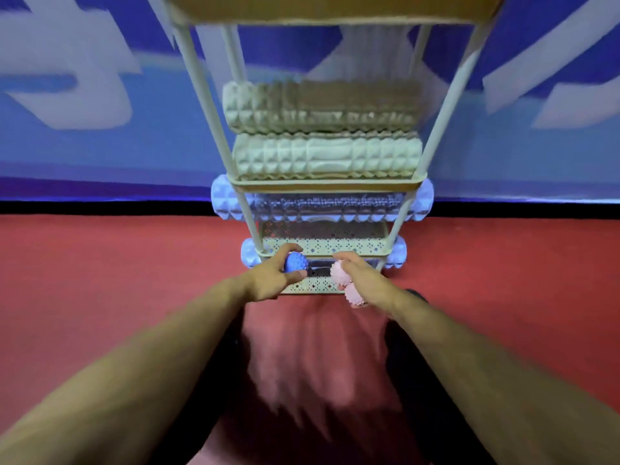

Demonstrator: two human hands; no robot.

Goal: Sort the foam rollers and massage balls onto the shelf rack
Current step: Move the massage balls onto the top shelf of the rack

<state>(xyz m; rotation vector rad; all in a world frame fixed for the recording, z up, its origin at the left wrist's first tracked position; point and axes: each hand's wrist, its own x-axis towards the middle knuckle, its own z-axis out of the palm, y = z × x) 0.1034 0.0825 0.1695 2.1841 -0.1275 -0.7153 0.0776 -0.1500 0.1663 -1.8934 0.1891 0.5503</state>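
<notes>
Currently, left hand (268, 278) gripped one spiky blue ball (296, 262); right hand (360, 280) gripped two spiky pink balls (345, 280) beside it.

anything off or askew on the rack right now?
Mild oddity only: the two blue rollers, upper and lower, are longer than the rack is wide, so their ends stick out past the posts on both sides. The beige rollers fit inside. Nothing looks spilled or damaged, though the frame is blurred.
</notes>
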